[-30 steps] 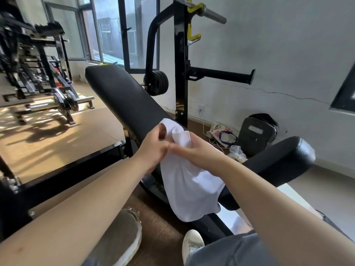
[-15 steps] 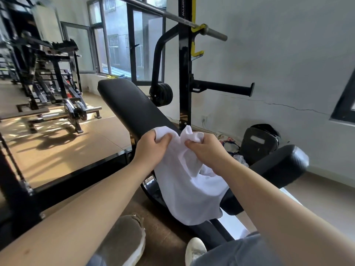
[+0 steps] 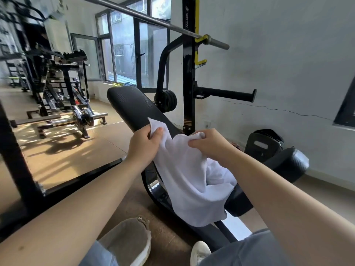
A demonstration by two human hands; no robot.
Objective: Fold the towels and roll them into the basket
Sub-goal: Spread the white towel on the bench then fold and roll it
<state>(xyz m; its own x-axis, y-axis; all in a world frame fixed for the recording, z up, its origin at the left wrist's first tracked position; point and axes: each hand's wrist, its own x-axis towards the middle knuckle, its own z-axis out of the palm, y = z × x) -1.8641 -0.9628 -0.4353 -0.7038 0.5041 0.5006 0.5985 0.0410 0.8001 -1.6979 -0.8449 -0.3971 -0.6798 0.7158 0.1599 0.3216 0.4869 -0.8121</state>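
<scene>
A white towel [image 3: 189,181] hangs over the black padded weight bench [image 3: 132,107] in front of me. My left hand [image 3: 143,145] pinches its upper left corner between thumb and fingers. My right hand [image 3: 208,144] grips the top edge a little to the right, fingers curled into the cloth. The towel sags between the two hands and its lower part droops off the bench toward the floor. A grey-beige cloth basket [image 3: 125,241] with a white rim stands on the floor by my left knee, partly hidden by my left forearm.
A black upright rack [image 3: 189,73] with yellow hooks carries a barbell [image 3: 153,21] overhead behind the bench. A black bag [image 3: 263,144] leans on the wall at right. Other gym machines [image 3: 57,89] stand at left on the wooden floor. My white shoe [image 3: 199,253] shows at the bottom.
My hands have moved apart along the towel's top edge, the left one up and left, spreading the cloth wider. My view has tilted up, showing more of the rack and barbell.
</scene>
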